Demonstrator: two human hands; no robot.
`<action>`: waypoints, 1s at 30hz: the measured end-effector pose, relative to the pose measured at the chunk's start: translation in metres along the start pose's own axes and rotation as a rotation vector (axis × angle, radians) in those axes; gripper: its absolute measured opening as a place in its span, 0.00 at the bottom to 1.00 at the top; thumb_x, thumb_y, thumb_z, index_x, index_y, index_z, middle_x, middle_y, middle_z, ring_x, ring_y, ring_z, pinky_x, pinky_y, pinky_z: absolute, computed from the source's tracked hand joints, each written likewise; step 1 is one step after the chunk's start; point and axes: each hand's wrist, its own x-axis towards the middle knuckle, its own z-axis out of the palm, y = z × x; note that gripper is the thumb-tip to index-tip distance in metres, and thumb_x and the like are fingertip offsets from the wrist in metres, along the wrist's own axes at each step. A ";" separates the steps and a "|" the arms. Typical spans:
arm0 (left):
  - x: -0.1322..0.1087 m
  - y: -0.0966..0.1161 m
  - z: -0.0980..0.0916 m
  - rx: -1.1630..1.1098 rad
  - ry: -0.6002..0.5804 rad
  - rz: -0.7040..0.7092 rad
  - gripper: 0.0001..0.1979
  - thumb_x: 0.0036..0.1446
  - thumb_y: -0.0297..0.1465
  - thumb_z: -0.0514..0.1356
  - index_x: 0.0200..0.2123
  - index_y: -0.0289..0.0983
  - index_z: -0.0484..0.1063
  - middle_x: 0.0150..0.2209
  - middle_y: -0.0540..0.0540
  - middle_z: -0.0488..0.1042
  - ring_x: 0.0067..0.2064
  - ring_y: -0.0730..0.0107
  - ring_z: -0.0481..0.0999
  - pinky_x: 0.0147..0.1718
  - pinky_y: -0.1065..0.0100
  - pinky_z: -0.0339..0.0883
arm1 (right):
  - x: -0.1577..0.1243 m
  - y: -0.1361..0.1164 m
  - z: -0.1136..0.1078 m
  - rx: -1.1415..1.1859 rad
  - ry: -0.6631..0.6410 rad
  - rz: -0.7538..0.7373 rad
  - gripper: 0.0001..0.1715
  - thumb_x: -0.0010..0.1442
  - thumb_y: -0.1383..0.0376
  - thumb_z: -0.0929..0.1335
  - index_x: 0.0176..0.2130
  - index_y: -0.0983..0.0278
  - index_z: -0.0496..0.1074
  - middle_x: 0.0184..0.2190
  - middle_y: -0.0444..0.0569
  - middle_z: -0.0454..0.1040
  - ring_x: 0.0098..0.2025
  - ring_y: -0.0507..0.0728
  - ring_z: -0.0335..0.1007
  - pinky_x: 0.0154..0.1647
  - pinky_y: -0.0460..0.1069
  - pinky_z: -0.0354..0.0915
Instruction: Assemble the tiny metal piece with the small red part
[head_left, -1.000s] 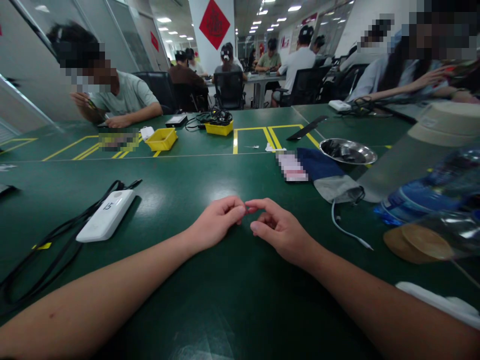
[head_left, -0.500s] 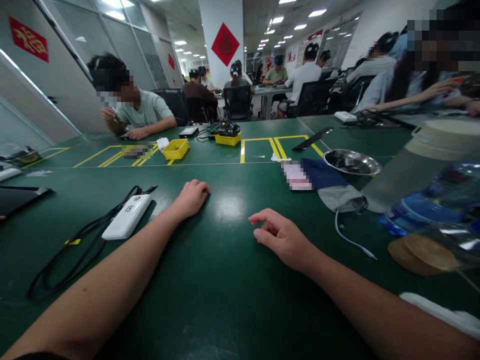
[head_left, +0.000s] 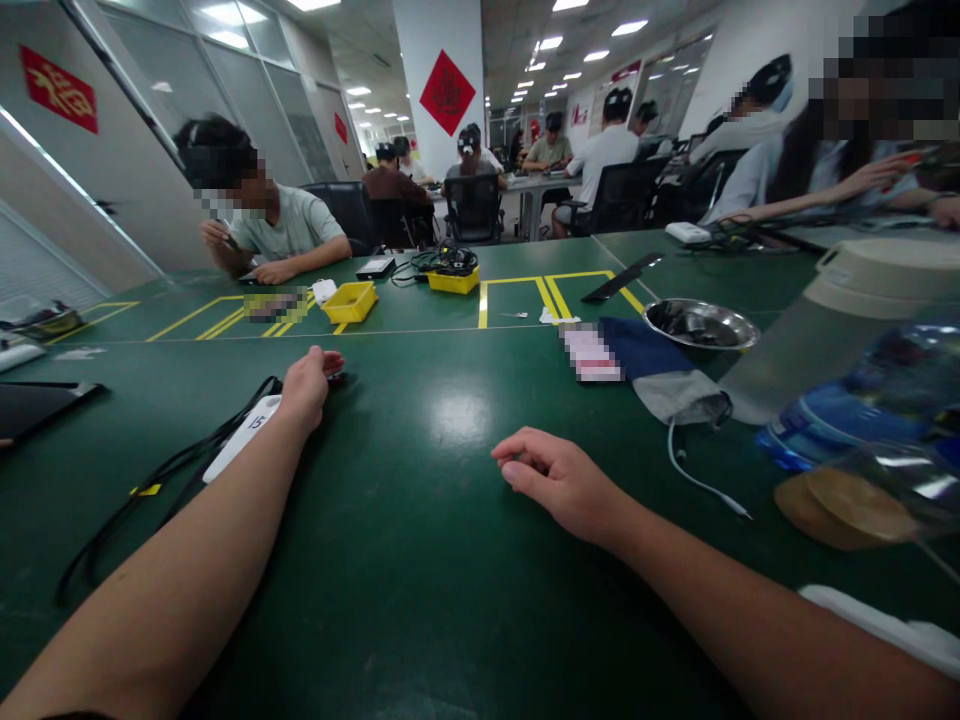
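My left hand (head_left: 307,385) reaches out to the left over the far end of a white power bank (head_left: 244,440) marked "15". Its fingers curl at the plug end of a black cable (head_left: 161,475) that loops beside the power bank. Whether the fingers grip the plug is hidden by the hand. My right hand (head_left: 559,480) rests on the green table (head_left: 450,560) near the middle. It holds nothing and its fingers are loosely bent and apart.
To the right lie a blue cloth (head_left: 637,340), a grey pouch (head_left: 679,395) with a white cable (head_left: 697,480), a metal bowl (head_left: 701,325) and a clear water bottle (head_left: 862,400). Two yellow bins (head_left: 352,300) stand further back. A person (head_left: 277,230) works across the table.
My left hand has moved away from my right hand, leftwards across the table to the power bank and cable end. My right hand has stayed almost in place.
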 end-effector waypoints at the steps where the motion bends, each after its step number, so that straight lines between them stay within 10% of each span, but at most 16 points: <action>1: -0.001 0.001 0.001 -0.029 -0.010 -0.008 0.24 0.65 0.43 0.43 0.38 0.34 0.73 0.38 0.38 0.79 0.41 0.59 0.78 0.39 0.61 0.68 | 0.000 0.000 0.000 0.001 -0.001 0.001 0.11 0.63 0.62 0.67 0.45 0.62 0.74 0.37 0.47 0.73 0.33 0.52 0.67 0.32 0.47 0.63; 7: -0.033 0.021 0.020 -0.101 -0.366 0.059 0.27 0.64 0.48 0.46 0.49 0.34 0.72 0.46 0.38 0.78 0.48 0.57 0.75 0.46 0.60 0.64 | -0.001 0.003 0.000 0.005 -0.005 0.009 0.11 0.63 0.61 0.67 0.45 0.62 0.74 0.37 0.47 0.73 0.33 0.52 0.67 0.32 0.47 0.62; 16: -0.160 0.079 0.067 -0.237 -1.039 0.214 0.23 0.66 0.44 0.48 0.58 0.40 0.69 0.59 0.40 0.70 0.58 0.58 0.68 0.56 0.58 0.59 | 0.001 -0.001 0.002 -0.100 0.060 -0.009 0.08 0.64 0.64 0.66 0.41 0.62 0.74 0.35 0.46 0.73 0.33 0.53 0.68 0.34 0.48 0.63; 30: -0.175 0.081 0.075 0.217 -1.129 0.843 0.28 0.53 0.16 0.52 0.56 0.38 0.66 0.51 0.42 0.73 0.53 0.61 0.70 0.56 0.56 0.62 | 0.000 -0.005 0.007 -0.466 0.220 0.032 0.06 0.55 0.72 0.64 0.34 0.63 0.69 0.32 0.46 0.70 0.32 0.54 0.67 0.34 0.48 0.61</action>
